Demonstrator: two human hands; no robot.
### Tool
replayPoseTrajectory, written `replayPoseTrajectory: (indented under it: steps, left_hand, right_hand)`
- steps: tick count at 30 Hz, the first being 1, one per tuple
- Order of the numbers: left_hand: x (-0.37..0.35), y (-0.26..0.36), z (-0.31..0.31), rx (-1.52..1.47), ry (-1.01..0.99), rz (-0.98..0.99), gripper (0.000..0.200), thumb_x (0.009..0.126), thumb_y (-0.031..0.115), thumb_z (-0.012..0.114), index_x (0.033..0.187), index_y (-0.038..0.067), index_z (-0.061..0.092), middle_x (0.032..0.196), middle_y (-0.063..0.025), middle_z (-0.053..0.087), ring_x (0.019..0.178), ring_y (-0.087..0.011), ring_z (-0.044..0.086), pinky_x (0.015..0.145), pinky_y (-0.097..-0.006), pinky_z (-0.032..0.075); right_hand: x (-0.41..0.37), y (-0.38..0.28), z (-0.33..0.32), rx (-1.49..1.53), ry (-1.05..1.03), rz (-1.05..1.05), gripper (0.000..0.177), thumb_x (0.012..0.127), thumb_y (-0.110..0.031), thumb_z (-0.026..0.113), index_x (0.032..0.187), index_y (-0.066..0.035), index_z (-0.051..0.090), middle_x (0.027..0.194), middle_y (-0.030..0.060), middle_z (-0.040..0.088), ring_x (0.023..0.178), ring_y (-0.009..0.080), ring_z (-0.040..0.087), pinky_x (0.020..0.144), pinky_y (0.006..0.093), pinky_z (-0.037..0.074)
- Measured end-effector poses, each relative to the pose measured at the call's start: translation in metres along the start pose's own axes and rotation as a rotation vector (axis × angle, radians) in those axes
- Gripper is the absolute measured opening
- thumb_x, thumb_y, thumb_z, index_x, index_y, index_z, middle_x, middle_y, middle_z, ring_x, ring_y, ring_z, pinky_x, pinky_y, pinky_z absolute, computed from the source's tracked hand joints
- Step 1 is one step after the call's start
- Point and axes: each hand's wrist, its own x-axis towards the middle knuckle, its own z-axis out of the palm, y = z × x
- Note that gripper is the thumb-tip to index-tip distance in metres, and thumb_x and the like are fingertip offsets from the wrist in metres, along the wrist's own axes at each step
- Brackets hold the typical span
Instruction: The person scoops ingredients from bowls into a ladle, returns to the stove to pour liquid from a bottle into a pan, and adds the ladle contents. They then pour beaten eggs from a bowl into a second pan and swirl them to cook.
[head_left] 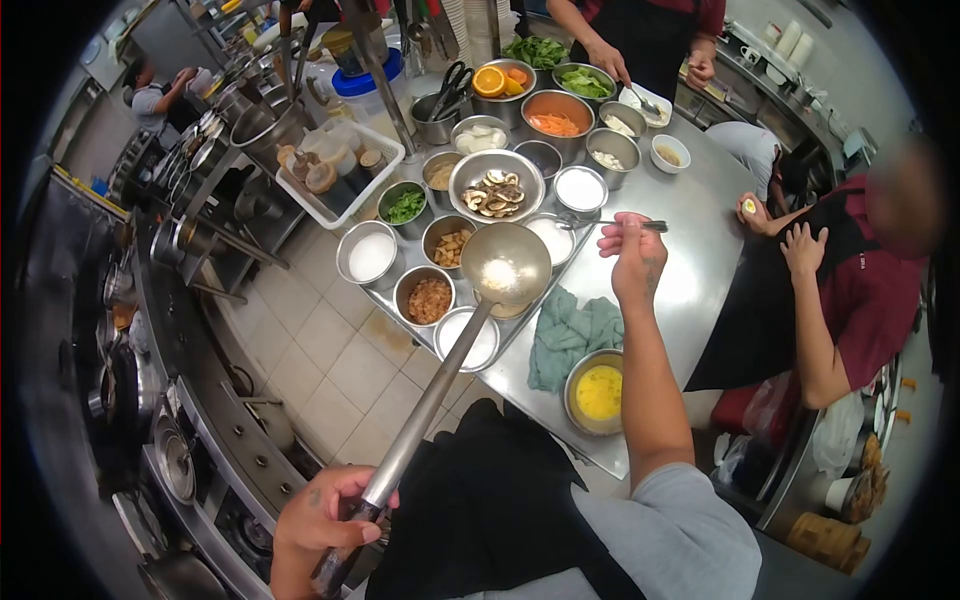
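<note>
My left hand [325, 520] is wrapped round the handle of a long metal ladle [425, 400]. The ladle's bowl, with some white stuff in it, hangs over the near edge of the bowls. My right hand [632, 260] pinches the handle of a spoon [640, 225], whose head is by the bowl of white powder [552, 238]. Around the ladle stand a bowl of sliced mushrooms [495, 193], a tin of brown cubes [450, 247] and a tin of brown minced food [430, 300]. A green cloth [570, 340] lies beside a bowl of beaten egg [599, 392].
A co-worker [850, 290] stands at the right of the steel table [690, 230]; another [640, 50] works at its far side. A crate of bottles [340, 215] stands left of the tins. A stove [240, 430] is at the left.
</note>
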Motion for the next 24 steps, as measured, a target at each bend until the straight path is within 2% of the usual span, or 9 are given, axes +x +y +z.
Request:
replayPoseTrajectory:
  steps: [1,3,6,7,9,12,15,18,24]
  left_hand:
    - [-0.002,-0.001,0.002,-0.001,0.002,0.0,0.041,0.064,0.01,0.071,0.101,-0.001,0.058,0.083,-0.003,0.058,0.074,-0.0066,0.053,0.066,-0.0196,0.041]
    - [-0.007,-0.002,0.007,0.012,0.142,0.003,0.05,0.053,0.016,0.075,0.093,-0.008,0.06,0.078,-0.0075,0.059,0.07,-0.0114,0.055,0.065,-0.0197,0.039]
    - [-0.013,-0.005,0.01,0.0,0.197,0.035,0.05,0.052,0.018,0.075,0.092,-0.008,0.06,0.078,-0.0075,0.059,0.07,-0.0116,0.054,0.065,-0.0198,0.039]
    - [-0.015,-0.007,0.008,-0.002,0.202,0.036,0.05,0.052,0.018,0.075,0.092,-0.008,0.06,0.078,-0.0075,0.059,0.07,-0.0116,0.054,0.065,-0.0198,0.039]
    - [-0.019,-0.014,0.0,-0.004,0.104,0.057,0.041,0.062,0.012,0.072,0.099,-0.002,0.06,0.081,-0.0027,0.058,0.072,-0.0073,0.052,0.066,-0.0197,0.039]
    - [-0.023,-0.016,0.001,0.013,0.14,0.067,0.041,0.062,0.013,0.072,0.099,-0.002,0.06,0.081,-0.002,0.057,0.072,-0.0071,0.052,0.066,-0.0194,0.039]
    - [-0.026,-0.018,-0.001,0.026,0.134,0.044,0.042,0.062,0.013,0.072,0.1,-0.002,0.06,0.081,-0.0018,0.057,0.072,-0.0074,0.052,0.067,-0.0196,0.04]
    - [-0.026,-0.019,0.0,0.04,0.139,0.067,0.042,0.063,0.014,0.071,0.099,-0.002,0.06,0.081,-0.0014,0.057,0.072,-0.0075,0.052,0.067,-0.02,0.04]
    - [-0.021,-0.013,0.002,0.093,0.089,0.062,0.041,0.063,0.012,0.07,0.101,-0.002,0.059,0.081,-0.0013,0.057,0.071,-0.0072,0.052,0.066,-0.0201,0.04]
  right_hand:
    - [0.004,0.012,-0.001,0.001,-0.002,0.0,0.03,0.099,-0.024,0.046,0.098,0.004,0.057,0.075,0.0086,0.063,0.061,0.0106,0.058,0.057,0.0226,0.049]
    - [0.009,0.038,0.001,-0.094,-0.065,-0.007,0.03,0.099,-0.024,0.046,0.096,0.004,0.058,0.075,0.0072,0.062,0.061,0.0097,0.057,0.057,0.0223,0.049]
    - [0.006,0.055,0.002,-0.113,-0.114,0.029,0.03,0.099,-0.023,0.046,0.095,0.004,0.059,0.075,0.0077,0.063,0.062,0.0101,0.058,0.057,0.0234,0.049]
    - [0.005,0.057,0.001,-0.12,-0.117,0.063,0.03,0.099,-0.023,0.046,0.095,0.004,0.059,0.076,0.008,0.063,0.063,0.0103,0.058,0.057,0.0239,0.049]
    - [0.004,0.064,-0.003,-0.078,-0.126,0.067,0.031,0.099,-0.024,0.046,0.095,0.004,0.058,0.075,0.0097,0.062,0.061,0.0122,0.059,0.056,0.0246,0.051]
    - [0.004,0.071,-0.005,0.092,-0.048,0.207,0.033,0.099,-0.026,0.044,0.095,0.005,0.055,0.074,0.013,0.062,0.057,0.0161,0.061,0.052,0.0258,0.053]
    - [0.009,0.078,-0.005,0.138,0.003,0.335,0.031,0.098,-0.023,0.042,0.095,0.005,0.055,0.074,0.0133,0.062,0.057,0.0164,0.061,0.051,0.0266,0.053]
    - [0.012,0.076,-0.007,0.147,0.062,0.382,0.029,0.098,-0.021,0.041,0.096,0.005,0.055,0.074,0.0137,0.062,0.056,0.0173,0.061,0.05,0.0272,0.053]
    - [0.016,0.045,-0.014,0.18,0.08,0.335,0.028,0.098,-0.02,0.041,0.096,0.005,0.054,0.074,0.0142,0.063,0.056,0.0178,0.061,0.05,0.0275,0.053]
